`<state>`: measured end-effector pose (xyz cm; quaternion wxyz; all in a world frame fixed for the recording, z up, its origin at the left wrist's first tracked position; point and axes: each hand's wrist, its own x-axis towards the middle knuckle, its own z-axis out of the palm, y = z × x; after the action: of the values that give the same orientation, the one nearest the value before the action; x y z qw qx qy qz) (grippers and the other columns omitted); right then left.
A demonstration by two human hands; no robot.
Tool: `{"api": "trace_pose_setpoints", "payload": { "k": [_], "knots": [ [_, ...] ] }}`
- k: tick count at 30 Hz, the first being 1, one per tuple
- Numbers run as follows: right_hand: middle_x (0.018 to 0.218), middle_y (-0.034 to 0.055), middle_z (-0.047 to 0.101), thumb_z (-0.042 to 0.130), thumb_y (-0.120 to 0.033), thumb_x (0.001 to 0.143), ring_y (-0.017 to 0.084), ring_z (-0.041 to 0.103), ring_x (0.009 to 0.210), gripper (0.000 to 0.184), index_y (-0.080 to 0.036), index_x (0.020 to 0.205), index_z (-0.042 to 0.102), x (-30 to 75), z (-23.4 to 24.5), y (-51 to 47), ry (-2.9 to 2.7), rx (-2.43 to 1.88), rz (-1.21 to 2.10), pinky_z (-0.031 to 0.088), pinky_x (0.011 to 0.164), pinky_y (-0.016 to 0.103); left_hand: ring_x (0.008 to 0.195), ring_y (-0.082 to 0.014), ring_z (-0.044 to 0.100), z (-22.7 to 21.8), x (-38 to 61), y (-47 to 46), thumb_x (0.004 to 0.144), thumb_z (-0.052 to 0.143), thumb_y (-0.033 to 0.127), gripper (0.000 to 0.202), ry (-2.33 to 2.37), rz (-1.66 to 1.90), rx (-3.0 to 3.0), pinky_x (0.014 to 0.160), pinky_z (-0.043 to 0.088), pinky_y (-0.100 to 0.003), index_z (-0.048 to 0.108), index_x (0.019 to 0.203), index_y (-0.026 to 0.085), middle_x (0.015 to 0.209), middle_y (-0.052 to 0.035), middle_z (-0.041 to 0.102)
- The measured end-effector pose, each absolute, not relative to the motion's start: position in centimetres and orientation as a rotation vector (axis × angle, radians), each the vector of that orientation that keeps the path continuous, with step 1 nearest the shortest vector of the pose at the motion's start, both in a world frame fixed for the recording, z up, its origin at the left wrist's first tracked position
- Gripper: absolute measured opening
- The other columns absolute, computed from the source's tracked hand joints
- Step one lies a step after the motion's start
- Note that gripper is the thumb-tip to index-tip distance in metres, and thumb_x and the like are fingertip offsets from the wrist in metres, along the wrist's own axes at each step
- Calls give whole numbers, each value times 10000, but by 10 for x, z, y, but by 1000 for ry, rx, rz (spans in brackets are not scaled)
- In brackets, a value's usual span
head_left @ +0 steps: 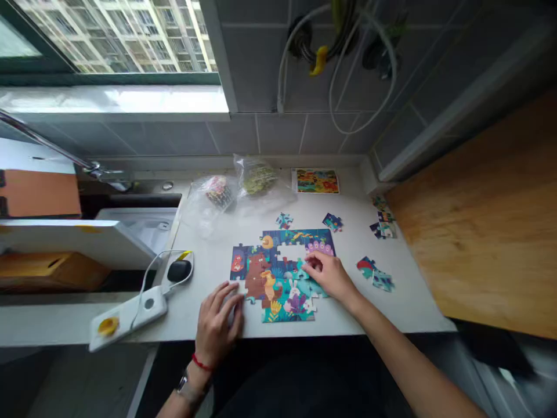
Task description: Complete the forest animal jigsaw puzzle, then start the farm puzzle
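1. My left hand [219, 321] lay open at the lower-left edge of the jigsaw puzzle [261, 278], fingers [228, 296] spread, holding nothing.
2. My right hand [328, 276], nearer the puzzle's gap [290, 251], rested its fingers [308, 266] on pieces just below-right of it; whether they gripped one, I could not tell.
3. Loose pieces [374, 273] lay right of the puzzle.

The jigsaw puzzle [282, 284] shows a brown bear [256, 276] among teal, navy and purple patterns. The picture card [317, 181] is orange and green; the wrist cord [201, 363] is red.
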<state>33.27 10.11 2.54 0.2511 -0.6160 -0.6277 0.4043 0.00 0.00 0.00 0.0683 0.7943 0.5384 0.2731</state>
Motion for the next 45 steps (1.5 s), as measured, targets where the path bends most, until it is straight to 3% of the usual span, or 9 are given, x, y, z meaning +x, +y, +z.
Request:
{"api": "trace_pose_setpoints", "payload": {
  "k": [4,9,19,23,27,34,45],
  "knots": [
    [740,-11,699,698,-267,875,163,605,610,79,-224,940,711,329,26,104,-1738,-1701,1042,514,664,295,1353,-324,592,-2,-1,0,1007,616,119,235,1621,826,2380,1076,487,-514,664,1207,232,1356,-114,690],
    [935,42,706,744,-201,858,198,674,778,94,-224,938,702,327,33,102,-1920,-1683,849,569,769,328,1345,-325,605,1,0,0,996,617,115,237,1628,845,2372,1054,499,-511,670,1189,242,1339,-106,703],
    [973,50,704,697,-243,976,233,745,877,261,-260,1220,790,324,34,86,-2119,-1673,739,615,782,340,1334,-333,612,4,2,1,980,623,96,251,1622,864,2382,1037,500,-512,669,1186,231,1326,-113,713],
    [996,57,738,668,-265,1005,216,737,860,157,-237,1113,778,332,31,80,-1989,-1564,756,609,785,323,1332,-335,614,4,1,1,982,617,97,253,1623,860,2394,1031,500,-509,668,1188,234,1323,-112,717],
    [869,30,716,624,-267,1040,167,663,689,133,-232,991,743,352,30,58,-1824,-1544,693,556,669,279,1318,-332,626,5,1,1,983,616,100,248,1621,863,2399,1028,501,-502,670,1186,233,1314,-111,723],
    [740,-12,665,641,-183,1021,143,623,605,88,-230,1031,715,400,27,18,-1897,-1520,428,515,616,260,1294,-336,647,2,0,2,973,640,119,230,1607,893,2411,1033,505,-501,687,1167,232,1309,-109,728],
    [743,10,739,569,-173,1024,142,665,594,173,-215,940,714,420,13,10,-1876,-1636,177,504,611,252,1275,-343,656,-9,-7,4,972,649,172,217,1556,906,2472,1055,513,-514,690,1174,237,1300,-114,726]
  ]
}}
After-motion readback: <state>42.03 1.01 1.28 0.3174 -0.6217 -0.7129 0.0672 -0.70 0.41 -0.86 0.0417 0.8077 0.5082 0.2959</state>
